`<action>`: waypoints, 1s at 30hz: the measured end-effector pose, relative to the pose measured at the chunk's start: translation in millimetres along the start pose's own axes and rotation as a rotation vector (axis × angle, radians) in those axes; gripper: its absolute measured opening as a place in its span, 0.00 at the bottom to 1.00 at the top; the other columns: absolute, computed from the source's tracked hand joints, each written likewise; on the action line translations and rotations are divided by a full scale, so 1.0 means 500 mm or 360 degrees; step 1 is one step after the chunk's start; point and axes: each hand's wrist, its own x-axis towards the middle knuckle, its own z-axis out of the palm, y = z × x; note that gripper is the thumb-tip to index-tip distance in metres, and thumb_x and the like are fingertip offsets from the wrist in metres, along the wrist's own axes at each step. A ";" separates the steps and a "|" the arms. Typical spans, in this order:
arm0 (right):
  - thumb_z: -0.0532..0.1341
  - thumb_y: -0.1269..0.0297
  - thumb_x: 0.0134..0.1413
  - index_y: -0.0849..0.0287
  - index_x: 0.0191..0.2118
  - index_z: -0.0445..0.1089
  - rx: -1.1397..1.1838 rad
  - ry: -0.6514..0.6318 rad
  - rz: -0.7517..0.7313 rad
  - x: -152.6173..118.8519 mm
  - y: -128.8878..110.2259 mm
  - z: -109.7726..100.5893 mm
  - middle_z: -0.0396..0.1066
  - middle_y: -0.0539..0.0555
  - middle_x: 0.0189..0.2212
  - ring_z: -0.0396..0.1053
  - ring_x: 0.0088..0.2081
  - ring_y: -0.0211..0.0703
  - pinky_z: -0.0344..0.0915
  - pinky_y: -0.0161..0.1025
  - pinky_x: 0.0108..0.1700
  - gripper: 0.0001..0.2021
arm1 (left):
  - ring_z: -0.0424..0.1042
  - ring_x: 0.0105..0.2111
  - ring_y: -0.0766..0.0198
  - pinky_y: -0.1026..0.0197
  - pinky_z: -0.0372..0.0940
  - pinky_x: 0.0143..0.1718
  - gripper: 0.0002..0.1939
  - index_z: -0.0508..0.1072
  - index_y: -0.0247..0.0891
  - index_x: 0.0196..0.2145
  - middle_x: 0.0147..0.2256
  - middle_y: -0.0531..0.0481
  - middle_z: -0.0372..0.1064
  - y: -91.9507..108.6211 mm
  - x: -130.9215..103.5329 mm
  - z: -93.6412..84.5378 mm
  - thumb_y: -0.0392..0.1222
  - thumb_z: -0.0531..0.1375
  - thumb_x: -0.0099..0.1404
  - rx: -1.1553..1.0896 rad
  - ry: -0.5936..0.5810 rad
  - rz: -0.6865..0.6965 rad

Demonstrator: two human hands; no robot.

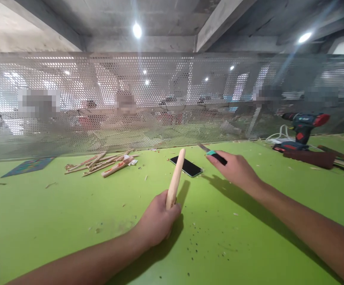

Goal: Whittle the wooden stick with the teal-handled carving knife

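My left hand (pixel 160 217) is closed around the lower end of a pale, smooth wooden stick (pixel 176 178), which tilts upward and away from me. My right hand (pixel 234 168) grips the black and teal handle of a knife (pixel 211 153), its thin blade pointing up and to the left. The blade is apart from the stick. Behind the stick a black smartphone (pixel 191 168) lies flat on the green table (pixel 71 233), partly covered by the stick in this view.
Thin sticks and wood pieces (pixel 100 162) are heaped at the back left, near a bluish flat sheet (pixel 27 167). A cordless drill (pixel 304 128) stands at the right behind a dark brown block (pixel 310 158). A perforated metal screen (pixel 148 107) borders the far edge. Shavings dot the tabletop.
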 end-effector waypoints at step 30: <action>0.51 0.42 0.70 0.64 0.52 0.76 0.0184 -0.0143 -0.0091 -0.007 -0.009 0.041 0.74 0.56 0.23 0.61 0.16 0.39 0.48 0.36 0.17 0.30 | 0.49 0.09 0.72 0.70 0.46 0.08 0.12 0.57 0.45 0.33 0.12 0.65 0.54 -0.003 0.008 -0.024 0.42 0.60 0.62 -0.0290 -0.0284 -0.0074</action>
